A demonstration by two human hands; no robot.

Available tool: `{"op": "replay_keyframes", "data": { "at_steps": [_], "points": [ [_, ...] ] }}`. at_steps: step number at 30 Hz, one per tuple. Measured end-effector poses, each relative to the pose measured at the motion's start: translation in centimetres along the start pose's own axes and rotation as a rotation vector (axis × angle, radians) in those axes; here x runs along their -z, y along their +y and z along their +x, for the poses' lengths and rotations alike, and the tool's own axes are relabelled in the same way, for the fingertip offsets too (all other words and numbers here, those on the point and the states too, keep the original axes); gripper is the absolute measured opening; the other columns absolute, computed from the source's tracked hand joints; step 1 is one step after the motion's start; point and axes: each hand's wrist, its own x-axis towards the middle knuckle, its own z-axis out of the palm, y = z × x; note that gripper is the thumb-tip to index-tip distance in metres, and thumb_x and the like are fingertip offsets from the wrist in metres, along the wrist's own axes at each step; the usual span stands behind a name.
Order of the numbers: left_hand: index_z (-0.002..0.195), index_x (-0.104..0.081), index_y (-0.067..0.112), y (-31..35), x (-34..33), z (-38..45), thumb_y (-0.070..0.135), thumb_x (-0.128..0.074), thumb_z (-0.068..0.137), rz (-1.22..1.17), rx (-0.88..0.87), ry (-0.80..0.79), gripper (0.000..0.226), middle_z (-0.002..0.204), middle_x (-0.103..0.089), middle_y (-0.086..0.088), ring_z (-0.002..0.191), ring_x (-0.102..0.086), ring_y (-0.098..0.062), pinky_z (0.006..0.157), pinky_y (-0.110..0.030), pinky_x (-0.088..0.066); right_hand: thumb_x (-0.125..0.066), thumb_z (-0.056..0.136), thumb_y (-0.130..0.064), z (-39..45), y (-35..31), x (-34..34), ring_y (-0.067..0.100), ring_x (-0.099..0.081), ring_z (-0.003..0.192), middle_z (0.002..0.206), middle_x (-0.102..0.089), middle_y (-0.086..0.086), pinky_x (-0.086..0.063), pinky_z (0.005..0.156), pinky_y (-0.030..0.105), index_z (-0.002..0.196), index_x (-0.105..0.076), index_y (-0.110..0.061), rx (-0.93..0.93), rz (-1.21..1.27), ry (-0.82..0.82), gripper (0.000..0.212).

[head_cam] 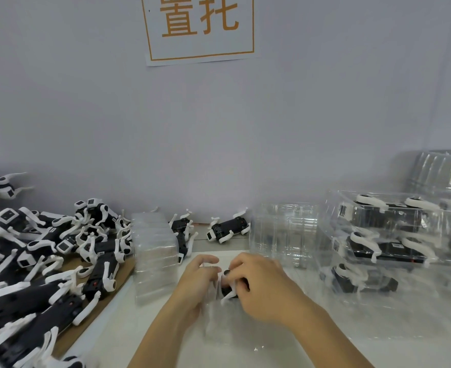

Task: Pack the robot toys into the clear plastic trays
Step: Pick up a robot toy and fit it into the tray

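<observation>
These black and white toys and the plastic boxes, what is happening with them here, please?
A person is packing robot toys into clear trays. Both hands meet at the table's middle: the right hand grips one toy, and the left hand steadies the clear tray around it. A heap of unpacked toys lies to the left, with empty trays stacked beside it. Packed trays stand to the right.

Even, soft, cool light with faint shadows. Glare streaks the clear trays [394, 235]. Toys [33, 261] at left smear with blur; edges bend wide-angle.
</observation>
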Motion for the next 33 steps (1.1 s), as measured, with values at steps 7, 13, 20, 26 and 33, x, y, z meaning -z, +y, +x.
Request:
{"op": "replay_keyframes", "data": {
  "at_steps": [7, 13, 20, 26, 33],
  "points": [
    [0.102, -0.065, 0.022, -0.1, 0.2, -0.5, 0.021, -0.065, 0.091, -0.005, -0.044, -0.032, 0.012, 0.103, -0.068, -0.007, 0.077, -0.066, -0.014, 0.069, -0.031, -0.049, -0.049, 0.094, -0.014, -0.5, 0.7, 1.5, -0.006, -0.061, 0.104, 0.106, -0.070, -0.025, -0.048, 0.091, 0.012, 0.118, -0.064, -0.051, -0.011, 0.271, -0.036, 0.046],
    [0.111, -0.062, 0.023, 0.2, 0.5, -0.9, 0.034, -0.084, 0.061, 0.000, -0.039, -0.113, 0.056, 0.107, -0.069, -0.004, 0.087, -0.062, -0.018, 0.073, -0.034, -0.042, -0.054, 0.093, -0.008, -0.6, 2.4, 2.3, -0.001, -0.056, 0.098, 0.106, -0.058, -0.017, -0.048, 0.083, 0.017, 0.119, -0.063, -0.043, -0.179, 0.188, 0.118, 0.045],
    [0.107, -0.064, 0.025, 0.2, 0.6, -0.7, 0.032, -0.083, 0.077, 0.051, -0.087, -0.100, 0.036, 0.101, -0.070, 0.003, 0.093, -0.064, -0.013, 0.073, -0.030, -0.042, -0.069, 0.086, -0.003, -0.5, 3.6, 2.3, 0.002, -0.061, 0.086, 0.102, -0.068, -0.010, -0.046, 0.072, 0.010, 0.111, -0.072, -0.026, -0.318, 0.025, 0.205, 0.034],
    [0.107, -0.061, 0.035, 0.8, 0.8, -0.9, 0.029, -0.074, 0.087, 0.343, -0.358, -0.010, 0.025, 0.111, -0.063, 0.007, 0.102, -0.062, -0.011, 0.078, -0.020, -0.045, -0.071, 0.086, -0.006, -0.6, 3.9, 3.0, -0.005, -0.065, 0.074, 0.085, -0.073, -0.013, -0.044, 0.063, 0.002, 0.097, -0.077, -0.026, -0.288, 0.089, 0.193, 0.024],
    [0.110, -0.060, 0.048, 3.9, 0.6, -2.4, 0.063, -0.075, 0.074, 0.829, -0.510, -0.249, 0.042, 0.137, -0.040, 0.028, 0.129, -0.036, 0.008, 0.098, -0.015, -0.032, -0.054, 0.098, -0.016, -0.8, 3.9, 4.2, -0.001, -0.064, 0.091, 0.103, -0.070, -0.011, -0.052, 0.079, 0.016, 0.107, -0.073, -0.032, -0.263, 0.233, 0.227, 0.026]
  ]
}}
